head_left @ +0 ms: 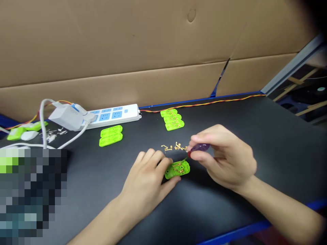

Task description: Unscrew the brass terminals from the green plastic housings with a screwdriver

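Black, flat table (230, 214) bears a long white power strip with blue sockets (120, 115). Nearer, the left hand (145, 173) clamps an oblong bright-green plastic shell (177, 169) between thumb and fingers. Right thumb and fingers pinch a purple-and-red-handled tool (200, 147), the right hand (227, 158) angling it over the shell. Small gold metal pieces (178, 146) lie just beyond.

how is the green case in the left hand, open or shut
Open: the green case shows its inside, with gold-coloured pieces in it.

left hand (146, 175) low, thumb and fingertips pinching, right hand (224, 156) raised, fingers curled in grip
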`<control>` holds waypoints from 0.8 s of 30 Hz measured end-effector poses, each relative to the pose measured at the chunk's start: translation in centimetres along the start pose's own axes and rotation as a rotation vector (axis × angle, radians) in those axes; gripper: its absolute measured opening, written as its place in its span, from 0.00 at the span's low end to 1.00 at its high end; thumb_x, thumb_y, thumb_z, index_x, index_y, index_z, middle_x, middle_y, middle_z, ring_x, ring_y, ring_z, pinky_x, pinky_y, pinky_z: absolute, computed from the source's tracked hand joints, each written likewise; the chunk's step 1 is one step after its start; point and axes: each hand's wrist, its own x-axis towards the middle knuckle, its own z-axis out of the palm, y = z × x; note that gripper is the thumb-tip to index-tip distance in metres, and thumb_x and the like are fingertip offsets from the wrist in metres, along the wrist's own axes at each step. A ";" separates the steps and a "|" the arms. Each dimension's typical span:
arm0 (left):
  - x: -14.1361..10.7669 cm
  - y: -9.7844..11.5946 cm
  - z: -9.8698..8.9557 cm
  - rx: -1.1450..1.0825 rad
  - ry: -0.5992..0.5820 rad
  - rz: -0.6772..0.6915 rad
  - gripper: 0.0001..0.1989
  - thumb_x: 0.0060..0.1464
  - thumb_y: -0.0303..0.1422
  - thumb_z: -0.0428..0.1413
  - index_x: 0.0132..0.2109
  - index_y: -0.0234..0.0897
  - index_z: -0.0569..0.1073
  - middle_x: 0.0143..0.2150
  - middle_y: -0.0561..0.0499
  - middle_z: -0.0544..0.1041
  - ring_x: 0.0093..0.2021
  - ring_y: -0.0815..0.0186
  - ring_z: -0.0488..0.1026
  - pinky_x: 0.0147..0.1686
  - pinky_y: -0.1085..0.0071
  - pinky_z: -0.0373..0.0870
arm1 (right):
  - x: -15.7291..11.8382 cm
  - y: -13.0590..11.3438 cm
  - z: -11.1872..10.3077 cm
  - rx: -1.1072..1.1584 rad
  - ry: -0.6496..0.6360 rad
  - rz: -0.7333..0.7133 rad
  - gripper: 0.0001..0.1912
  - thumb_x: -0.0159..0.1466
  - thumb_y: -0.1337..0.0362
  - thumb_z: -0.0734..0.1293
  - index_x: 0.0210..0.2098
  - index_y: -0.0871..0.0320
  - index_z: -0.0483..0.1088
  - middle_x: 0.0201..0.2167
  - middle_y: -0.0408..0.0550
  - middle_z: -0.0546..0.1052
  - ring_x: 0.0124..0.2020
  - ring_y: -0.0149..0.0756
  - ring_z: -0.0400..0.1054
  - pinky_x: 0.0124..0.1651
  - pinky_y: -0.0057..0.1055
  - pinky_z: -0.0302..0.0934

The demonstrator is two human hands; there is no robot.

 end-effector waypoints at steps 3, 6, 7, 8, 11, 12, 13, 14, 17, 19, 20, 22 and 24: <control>0.1 0.1 -0.1 -0.007 -0.006 -0.008 0.10 0.59 0.40 0.57 0.40 0.37 0.72 0.36 0.50 0.71 0.36 0.60 0.63 0.35 0.64 0.57 | -0.1 0.0 -0.2 -0.002 0.025 -0.004 0.15 0.60 0.70 0.72 0.46 0.55 0.71 0.36 0.45 0.79 0.33 0.30 0.74 0.37 0.29 0.72; 0.2 0.1 -0.1 -0.011 -0.006 -0.007 0.10 0.59 0.40 0.57 0.40 0.37 0.72 0.36 0.50 0.72 0.36 0.60 0.64 0.35 0.64 0.57 | 0.0 -0.1 -0.2 -0.020 0.006 0.019 0.14 0.60 0.67 0.72 0.45 0.54 0.71 0.36 0.44 0.79 0.32 0.31 0.74 0.36 0.30 0.72; 0.2 0.1 -0.1 -0.010 -0.005 -0.007 0.10 0.59 0.40 0.57 0.39 0.37 0.72 0.35 0.50 0.72 0.36 0.60 0.64 0.34 0.64 0.57 | 0.0 -0.2 -0.1 -0.023 -0.002 0.025 0.14 0.60 0.67 0.72 0.45 0.53 0.71 0.35 0.44 0.80 0.32 0.31 0.74 0.36 0.30 0.72; 0.2 0.2 0.0 -0.009 -0.003 -0.009 0.11 0.59 0.41 0.57 0.39 0.37 0.72 0.35 0.49 0.71 0.36 0.60 0.64 0.34 0.63 0.58 | 0.1 -0.2 -0.1 -0.023 -0.008 0.025 0.14 0.60 0.66 0.72 0.45 0.53 0.71 0.35 0.45 0.80 0.32 0.31 0.74 0.35 0.30 0.72; 0.2 0.2 0.1 -0.014 -0.004 -0.015 0.11 0.59 0.40 0.57 0.39 0.36 0.72 0.36 0.49 0.71 0.37 0.59 0.64 0.35 0.63 0.58 | 0.1 -0.4 -0.1 -0.030 -0.035 0.012 0.15 0.61 0.67 0.70 0.48 0.53 0.71 0.36 0.45 0.80 0.34 0.31 0.75 0.38 0.30 0.73; 0.1 0.1 0.1 -0.015 -0.003 -0.014 0.11 0.59 0.40 0.57 0.40 0.36 0.72 0.36 0.49 0.71 0.37 0.59 0.64 0.35 0.63 0.59 | 0.1 -0.5 -0.1 -0.035 -0.059 0.017 0.16 0.62 0.69 0.69 0.50 0.53 0.71 0.37 0.45 0.80 0.36 0.31 0.75 0.39 0.30 0.73; 0.1 0.1 0.2 -0.017 -0.003 -0.013 0.11 0.59 0.40 0.57 0.40 0.36 0.73 0.36 0.49 0.71 0.37 0.59 0.64 0.35 0.63 0.59 | 0.0 -0.5 -0.1 -0.036 -0.088 0.030 0.18 0.63 0.70 0.68 0.52 0.53 0.70 0.38 0.45 0.80 0.37 0.31 0.75 0.41 0.29 0.73; 0.1 0.1 0.2 -0.017 -0.002 -0.011 0.11 0.59 0.40 0.57 0.41 0.36 0.73 0.36 0.49 0.71 0.37 0.59 0.64 0.35 0.63 0.59 | 0.0 -0.6 -0.1 -0.030 -0.115 0.048 0.21 0.64 0.71 0.67 0.55 0.53 0.68 0.39 0.45 0.80 0.38 0.30 0.76 0.42 0.28 0.73; 0.0 0.1 0.3 -0.025 0.000 -0.006 0.11 0.59 0.40 0.57 0.41 0.36 0.73 0.36 0.49 0.72 0.37 0.59 0.64 0.35 0.62 0.59 | -0.3 -0.6 0.1 0.044 -0.142 0.092 0.26 0.64 0.74 0.64 0.59 0.50 0.63 0.43 0.45 0.80 0.40 0.29 0.76 0.43 0.28 0.74; 0.0 0.1 0.3 -0.037 0.000 -0.008 0.10 0.59 0.39 0.57 0.41 0.36 0.72 0.37 0.49 0.72 0.37 0.59 0.64 0.35 0.62 0.60 | -0.4 -0.6 0.2 0.087 -0.122 0.071 0.24 0.64 0.74 0.65 0.57 0.50 0.65 0.43 0.45 0.80 0.41 0.30 0.77 0.43 0.29 0.74; 0.0 0.1 0.3 -0.038 0.003 -0.008 0.10 0.59 0.39 0.57 0.40 0.36 0.72 0.37 0.49 0.72 0.37 0.59 0.64 0.35 0.62 0.60 | -0.3 -0.6 0.3 0.094 -0.109 0.042 0.21 0.64 0.73 0.66 0.54 0.51 0.67 0.42 0.45 0.80 0.41 0.32 0.77 0.43 0.30 0.75; 0.1 0.1 0.3 -0.033 0.008 -0.002 0.10 0.60 0.38 0.56 0.37 0.36 0.71 0.36 0.49 0.71 0.37 0.60 0.63 0.35 0.63 0.60 | -0.2 -0.7 0.4 0.068 -0.071 -0.016 0.16 0.62 0.68 0.70 0.49 0.52 0.71 0.39 0.46 0.80 0.39 0.34 0.76 0.40 0.31 0.75; 0.1 0.1 0.4 -0.029 0.019 0.012 0.10 0.60 0.38 0.56 0.35 0.36 0.70 0.35 0.49 0.71 0.36 0.60 0.63 0.34 0.63 0.60 | 0.0 -1.0 0.4 0.014 -0.030 -0.031 0.15 0.59 0.65 0.73 0.46 0.52 0.73 0.36 0.46 0.79 0.34 0.33 0.75 0.35 0.30 0.74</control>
